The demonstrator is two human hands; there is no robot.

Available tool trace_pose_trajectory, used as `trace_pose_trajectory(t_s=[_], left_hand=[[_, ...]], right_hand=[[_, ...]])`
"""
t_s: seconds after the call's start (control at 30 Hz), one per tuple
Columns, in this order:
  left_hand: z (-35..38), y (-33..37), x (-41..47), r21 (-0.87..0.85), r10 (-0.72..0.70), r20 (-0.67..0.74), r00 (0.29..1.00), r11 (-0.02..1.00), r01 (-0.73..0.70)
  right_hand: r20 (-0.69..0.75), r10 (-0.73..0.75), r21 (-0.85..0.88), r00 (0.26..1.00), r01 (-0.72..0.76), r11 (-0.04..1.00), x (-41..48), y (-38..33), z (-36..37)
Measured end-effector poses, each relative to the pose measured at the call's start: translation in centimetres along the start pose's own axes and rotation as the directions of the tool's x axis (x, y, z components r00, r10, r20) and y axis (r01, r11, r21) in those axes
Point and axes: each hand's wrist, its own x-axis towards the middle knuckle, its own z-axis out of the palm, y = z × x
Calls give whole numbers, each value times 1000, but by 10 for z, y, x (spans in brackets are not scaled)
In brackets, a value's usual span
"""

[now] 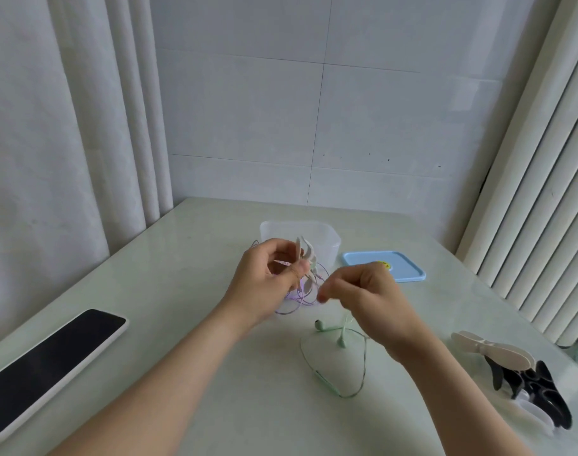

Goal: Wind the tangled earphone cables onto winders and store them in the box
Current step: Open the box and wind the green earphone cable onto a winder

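Centrally, left hand (270,278) raised, grip clamped on white winder (308,253); right hand (368,292) pinching purple cable (301,302) (blurred).

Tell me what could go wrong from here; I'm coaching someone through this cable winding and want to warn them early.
1. The thin purple earphone cable hangs in loose loops below the white plastic winder in the left hand's grip. A pull from the blurred right hand might tighten a knot.
2. Those loops hang near the mint-green earphone cable lying on the table, so the two could snag together.
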Motion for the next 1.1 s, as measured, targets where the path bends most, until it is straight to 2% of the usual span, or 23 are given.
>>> trace_pose_trajectory(t_s=[0.07,0.27,0.43,0.53,0.6,0.67,0.8,0.93,1.1], left_hand=[[-1,0,-1,96,18,89,996,995,-26],[2,6,-6,196,40,301,953,975,-103],[5,9,-6,292,54,388,920,940,-178],[5,9,-6,226,66,382,922,960,-163],[7,11,-6,111,73,340,938,987,-117],[8,10,-6,-12,65,293,954,998,-64],[9,7,-5,-175,9,226,974,984,31],[8,6,-1,-242,-26,116,993,969,54],[6,5,0,-245,-58,-3,998,968,56]], right_hand=[[-114,-28,90,993,38,995,1,3,-1],[-295,1,211,956,65,975,5,5,-3],[-376,10,83,927,23,996,8,10,-2],[-462,23,-17,886,-35,999,13,19,-1],[-481,19,-133,877,-95,987,15,26,-3],[-428,85,-160,900,-168,973,15,28,-3],[-328,212,-57,921,-244,968,14,27,-3],[-214,218,-52,952,-233,971,9,23,-2],[92,197,-91,976,-188,978,0,8,1]])
